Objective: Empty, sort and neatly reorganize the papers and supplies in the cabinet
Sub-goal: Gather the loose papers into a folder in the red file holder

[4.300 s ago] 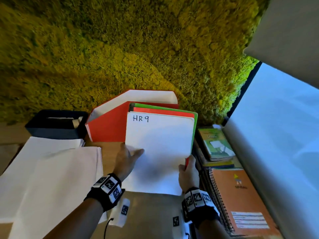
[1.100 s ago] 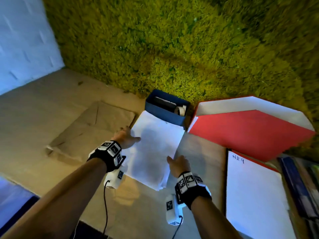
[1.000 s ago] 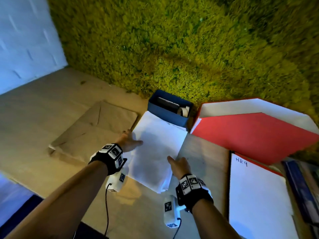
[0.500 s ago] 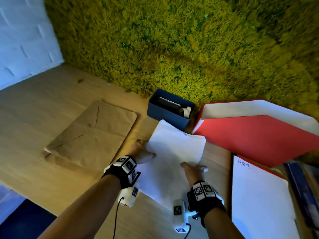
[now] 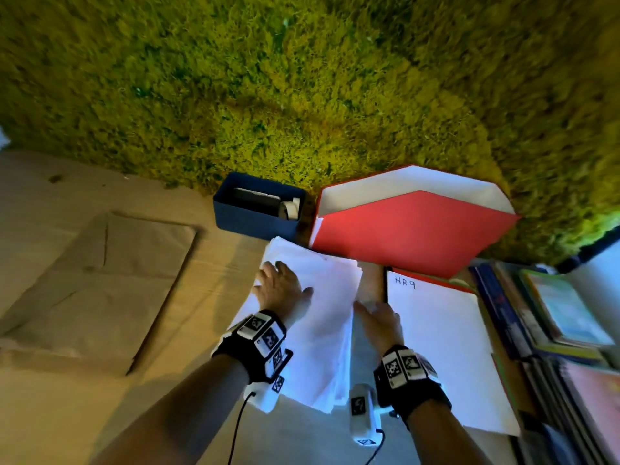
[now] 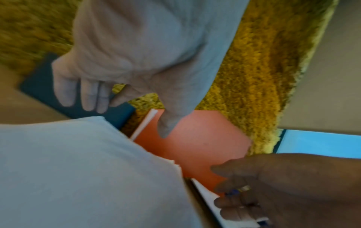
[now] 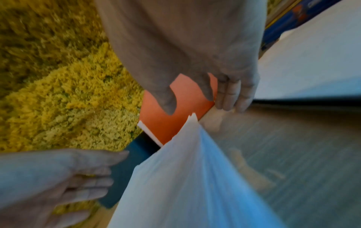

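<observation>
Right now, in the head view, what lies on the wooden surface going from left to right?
Brown paper envelope → loose white paper stack, left hand flat on it → right hand at its right edge → white sheet marked HR9 → pile of notebooks.

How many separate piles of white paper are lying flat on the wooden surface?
2. One loose paper stack lies in front of the blue box, under the left hand. The other, marked HR9, lies right of the right hand. More may be hidden in the red folder.
</observation>
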